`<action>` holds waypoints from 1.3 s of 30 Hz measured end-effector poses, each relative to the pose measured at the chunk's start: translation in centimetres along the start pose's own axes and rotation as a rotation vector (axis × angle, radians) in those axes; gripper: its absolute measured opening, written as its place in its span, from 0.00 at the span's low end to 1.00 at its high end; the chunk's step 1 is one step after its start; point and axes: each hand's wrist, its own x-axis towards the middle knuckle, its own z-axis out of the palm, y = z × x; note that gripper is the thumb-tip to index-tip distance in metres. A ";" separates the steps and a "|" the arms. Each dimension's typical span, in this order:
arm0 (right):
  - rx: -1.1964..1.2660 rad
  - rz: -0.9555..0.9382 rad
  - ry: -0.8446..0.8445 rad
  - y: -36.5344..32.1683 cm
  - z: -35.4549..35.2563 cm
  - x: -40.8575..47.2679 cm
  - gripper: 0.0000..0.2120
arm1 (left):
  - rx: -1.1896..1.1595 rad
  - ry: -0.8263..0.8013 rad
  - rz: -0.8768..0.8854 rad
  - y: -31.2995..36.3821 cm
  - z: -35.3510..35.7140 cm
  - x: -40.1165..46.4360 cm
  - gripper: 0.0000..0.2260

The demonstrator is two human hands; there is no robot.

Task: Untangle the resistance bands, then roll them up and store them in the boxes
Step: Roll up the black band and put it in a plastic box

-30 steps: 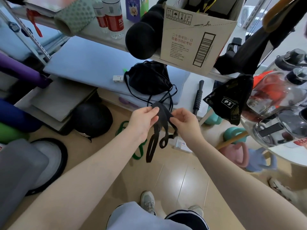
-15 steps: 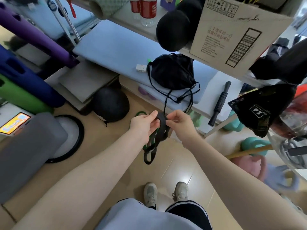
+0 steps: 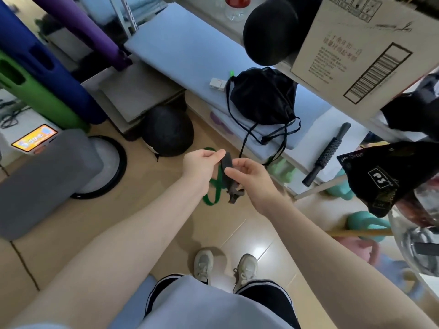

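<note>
Early days — the left hand and right hand both pinch the flat black rubber resistance band, half bunched; a green band waits on the floor; the cardboard box sits shelved, nothing visibly stored.

There is 1 view, a wide-angle camera worn on the person's head. It looks forward and steeply down, so the floor fills the middle of the frame and the person's 2 shoes sit at lower centre. Both forearms reach in from the bottom corners toward the centre, close to the lens. The shelf and cardboard box crowd the top and upper right, bent by the lens. Rolled mats lean in the upper left.
</note>
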 end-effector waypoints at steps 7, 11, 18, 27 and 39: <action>0.184 0.071 0.082 -2.1 -2.5 0.5 0.04 | -0.013 -0.349 0.024 -1.8 1.2 -1.6 0.12; 0.268 0.087 0.025 -3.3 -3.8 0.7 0.05 | -0.013 -0.505 0.126 -2.7 0.9 -2.4 0.12; 0.153 0.006 0.085 -3.3 -3.6 1.0 0.04 | 0.241 -0.408 0.301 -2.3 0.9 -3.3 0.08; 0.380 0.001 0.170 -3.0 -1.7 0.1 0.02 | 0.400 -0.284 0.299 -2.6 0.6 -2.9 0.15; 0.586 0.094 0.140 -3.4 0.0 -0.2 0.06 | 0.618 -0.117 0.452 -2.7 -0.6 -2.7 0.16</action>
